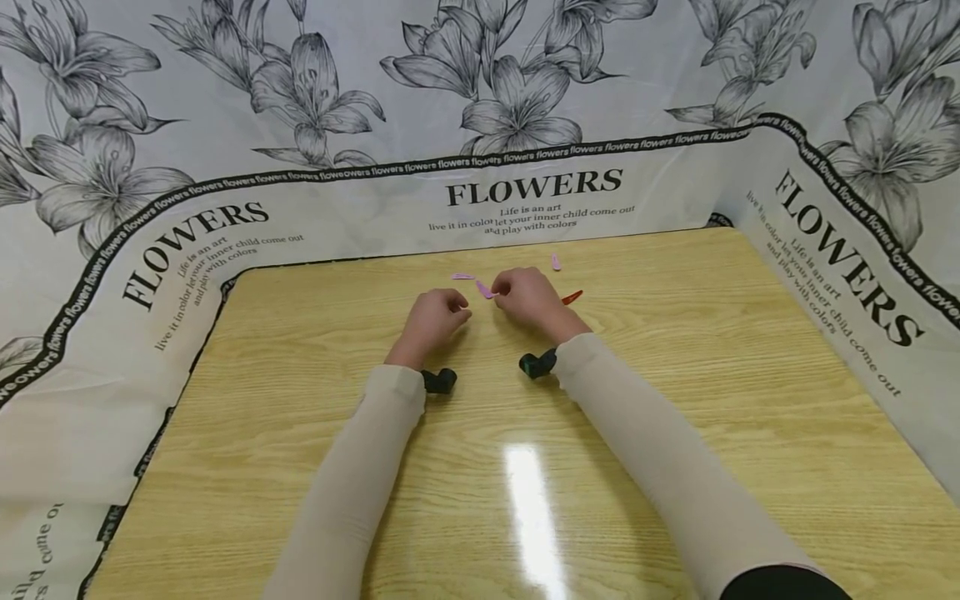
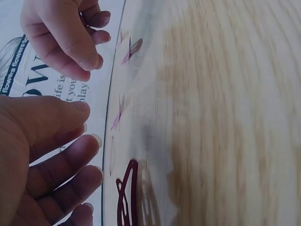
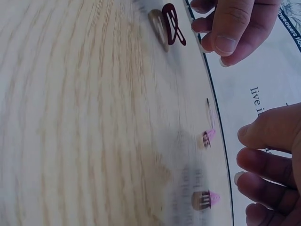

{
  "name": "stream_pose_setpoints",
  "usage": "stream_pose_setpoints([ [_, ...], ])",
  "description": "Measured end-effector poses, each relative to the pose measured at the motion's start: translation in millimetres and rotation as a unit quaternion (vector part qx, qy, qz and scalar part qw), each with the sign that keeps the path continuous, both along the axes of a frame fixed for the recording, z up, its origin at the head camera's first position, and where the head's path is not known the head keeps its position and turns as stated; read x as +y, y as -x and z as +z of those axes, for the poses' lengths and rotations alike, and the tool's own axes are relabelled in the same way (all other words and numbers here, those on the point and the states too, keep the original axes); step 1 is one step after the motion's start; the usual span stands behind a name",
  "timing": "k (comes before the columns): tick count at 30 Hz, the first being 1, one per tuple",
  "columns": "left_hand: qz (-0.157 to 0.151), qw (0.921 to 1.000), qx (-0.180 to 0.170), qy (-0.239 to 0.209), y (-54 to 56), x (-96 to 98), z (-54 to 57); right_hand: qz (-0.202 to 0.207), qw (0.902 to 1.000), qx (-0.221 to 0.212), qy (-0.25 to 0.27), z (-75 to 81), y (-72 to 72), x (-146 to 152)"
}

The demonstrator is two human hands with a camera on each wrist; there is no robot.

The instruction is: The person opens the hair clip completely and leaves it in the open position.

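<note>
My left hand [image 1: 433,321] and right hand [image 1: 528,296] are above the far part of the table, loosely bent, with nothing between their fingers. A pink snap hair clip [image 1: 484,289] lies right at the right fingertips in the head view. Another pink hair clip [image 1: 462,276] lies just beyond the left fingers. On the right hand's far side is a third pink hair clip [image 1: 556,262], and by its wrist a red hair clip [image 1: 572,297]. In the left wrist view a dark red hair clip [image 2: 133,193] lies near the left hand [image 2: 51,155]; the head view hides it behind that hand.
The wooden table [image 1: 300,467] ends at a white curtain [image 1: 360,212] with printed flowers and lettering, which also stands along both sides. A black wrist camera [image 1: 439,382] sits at the left cuff, another black camera [image 1: 537,364] at the right.
</note>
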State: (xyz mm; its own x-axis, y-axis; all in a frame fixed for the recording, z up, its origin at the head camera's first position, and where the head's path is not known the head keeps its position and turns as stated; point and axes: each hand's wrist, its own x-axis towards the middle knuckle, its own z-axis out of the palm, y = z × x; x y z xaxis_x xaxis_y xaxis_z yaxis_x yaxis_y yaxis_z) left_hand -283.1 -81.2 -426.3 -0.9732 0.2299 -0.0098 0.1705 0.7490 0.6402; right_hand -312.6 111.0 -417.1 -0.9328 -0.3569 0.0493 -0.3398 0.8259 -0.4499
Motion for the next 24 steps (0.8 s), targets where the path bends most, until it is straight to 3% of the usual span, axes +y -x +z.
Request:
stream_pose_setpoints([
  [7,-0.003,1.0,0.005,0.001,5.3,11.8,-4.9,-0.003,1.0,-0.005,-0.008,0.8,6.9,8],
  [24,-0.015,0.9996,0.016,0.017,4.9,33.2,-8.5,0.007,0.9993,-0.013,-0.033,-3.3,22.5,19],
])
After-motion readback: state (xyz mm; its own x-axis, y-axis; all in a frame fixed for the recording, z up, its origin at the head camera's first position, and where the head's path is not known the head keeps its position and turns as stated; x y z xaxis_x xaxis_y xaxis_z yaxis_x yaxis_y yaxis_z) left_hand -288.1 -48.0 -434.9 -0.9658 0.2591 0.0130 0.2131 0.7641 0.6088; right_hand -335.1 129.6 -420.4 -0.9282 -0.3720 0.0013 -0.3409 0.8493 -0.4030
